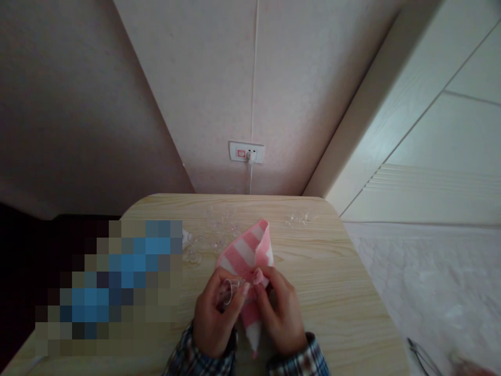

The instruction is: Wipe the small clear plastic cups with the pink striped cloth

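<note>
A pink-and-white striped cloth [238,253] lies folded on the table between my two hands. My right hand [282,310] pinches a bunched bit of the cloth between thumb and fingertips. Closed around a small clear plastic piece with a round loop [228,292], my left hand [216,312] has its thumb and fingertips close to that bunched bit. Whether the plastic touches the cloth I cannot tell. The cloth's lower end tapers to a point between my wrists.
Several clear plastic pieces [225,230] are scattered beyond the cloth, with a smaller pile [300,218] at the back right of the wooden table [336,292]. A blurred-out patch with blue [129,266] covers the left side. Behind is a wall socket [246,152] with a plugged-in cable.
</note>
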### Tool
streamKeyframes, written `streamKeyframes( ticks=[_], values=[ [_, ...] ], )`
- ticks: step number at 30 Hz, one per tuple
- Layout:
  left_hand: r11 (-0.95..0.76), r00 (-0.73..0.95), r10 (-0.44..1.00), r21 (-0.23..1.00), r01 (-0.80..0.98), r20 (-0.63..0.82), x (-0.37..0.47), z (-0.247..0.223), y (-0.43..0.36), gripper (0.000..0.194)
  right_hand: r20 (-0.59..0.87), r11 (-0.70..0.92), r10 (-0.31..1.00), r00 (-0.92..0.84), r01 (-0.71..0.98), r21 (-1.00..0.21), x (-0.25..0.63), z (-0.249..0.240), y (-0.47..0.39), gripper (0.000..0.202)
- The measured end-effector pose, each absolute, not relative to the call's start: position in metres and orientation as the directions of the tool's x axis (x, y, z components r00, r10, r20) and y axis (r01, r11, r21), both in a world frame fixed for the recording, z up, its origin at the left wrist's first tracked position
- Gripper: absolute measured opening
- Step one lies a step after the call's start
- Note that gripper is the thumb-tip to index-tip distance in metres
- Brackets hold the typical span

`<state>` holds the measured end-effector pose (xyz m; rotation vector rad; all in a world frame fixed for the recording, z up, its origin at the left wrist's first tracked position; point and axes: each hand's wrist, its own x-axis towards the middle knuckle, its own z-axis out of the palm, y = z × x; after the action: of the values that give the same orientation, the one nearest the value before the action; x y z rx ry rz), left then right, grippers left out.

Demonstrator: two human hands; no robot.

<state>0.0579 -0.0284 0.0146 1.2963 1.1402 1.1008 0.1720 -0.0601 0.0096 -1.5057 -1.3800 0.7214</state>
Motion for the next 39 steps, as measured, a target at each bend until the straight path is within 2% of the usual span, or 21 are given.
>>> streamKeyframes(
  ticks=[10, 17, 22, 27, 31, 35, 39],
  values=[
    [-0.012, 0.157, 0.988, 1.0, 0.015, 0.009, 0.06, 0.018, -0.031, 0.016, 0.219, 0.083, 0.941, 0.259, 0.45, -0.889, 0.173, 0.003, -0.063, 0.024],
    [0.017, 0.241, 0.971, 0.998, -0.053, -0.004, 0.06, 0.015, -0.033, 0.018, 0.178, 0.031, 0.93, 0.323, 0.413, -0.91, 0.174, 0.001, -0.063, 0.026],
    [-0.011, 0.315, 0.949, 0.998, -0.054, 0.028, 0.061, 0.015, -0.034, 0.019, 0.168, 0.055, 0.942, 0.29, 0.359, -0.932, 0.172, 0.009, -0.063, 0.019],
    [-0.073, 0.308, 0.949, 0.997, 0.008, 0.066, 0.064, 0.017, -0.034, 0.017, 0.166, 0.047, 0.932, 0.321, 0.348, -0.936, 0.172, 0.011, -0.062, 0.019],
    [-0.157, 0.344, 0.934, 0.977, 0.145, 0.099, 0.062, 0.014, -0.032, 0.015, 0.175, 0.041, 0.923, 0.342, 0.365, -0.93, 0.174, 0.008, -0.063, 0.02],
    [-0.261, 0.402, 0.908, 0.913, 0.315, 0.12, 0.057, 0.009, -0.028, 0.024, 0.194, 0.056, 0.918, 0.347, 0.371, -0.927, 0.175, 0.006, -0.064, 0.022],
    [-0.307, 0.404, 0.903, 0.88, 0.364, 0.147, 0.055, 0.007, -0.027, 0.029, 0.197, 0.066, 0.923, 0.332, 0.365, -0.928, 0.173, 0.006, -0.064, 0.021]
  ],
)
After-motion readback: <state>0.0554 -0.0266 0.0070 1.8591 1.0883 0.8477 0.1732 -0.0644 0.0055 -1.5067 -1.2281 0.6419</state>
